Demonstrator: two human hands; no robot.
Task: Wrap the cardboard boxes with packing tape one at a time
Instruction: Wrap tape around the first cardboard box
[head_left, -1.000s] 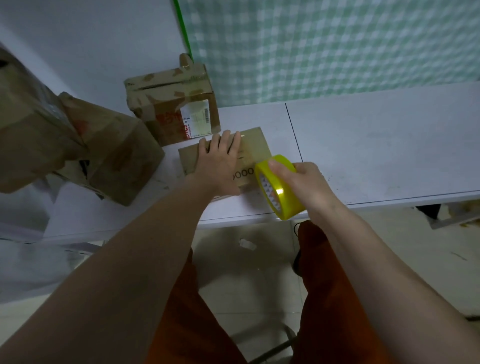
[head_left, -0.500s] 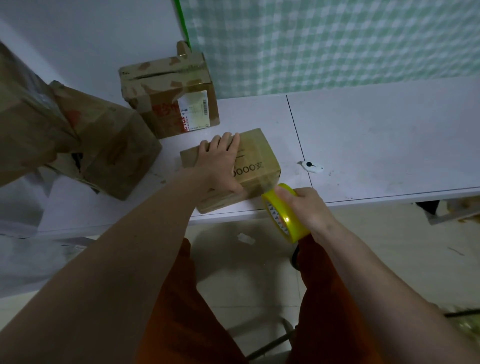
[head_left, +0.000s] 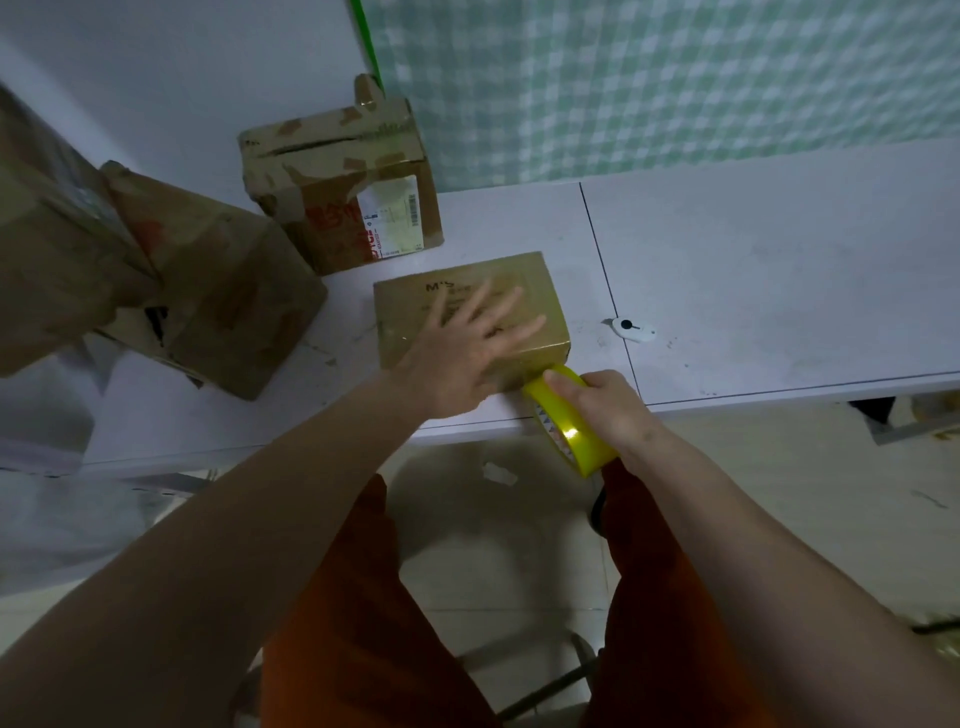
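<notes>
The left hand (head_left: 467, 353) is lying flat with straight, spread fingers on top of the small brown cardboard box (head_left: 524, 291) at the centre of the frame, probably pinning it so it cannot slide while tape is being drawn. The right hand (head_left: 605, 410) is curling its fingers round the yellow roll of packing tape (head_left: 569, 423) just below and right of that box, and the roll's upper edge is meeting the box's near right corner (likely where the strip is being led down the near face). The box is sitting close to the near edge of the white table (head_left: 779, 270), within easy reach. Counting outward: one tape roll, one small white cutter (head_left: 632, 329) lying right of the box, and four cardboard boxes visible in all, three worn ones waiting in the upper left of the frame, one of them bearing a white shipping label (head_left: 392, 218).
</notes>
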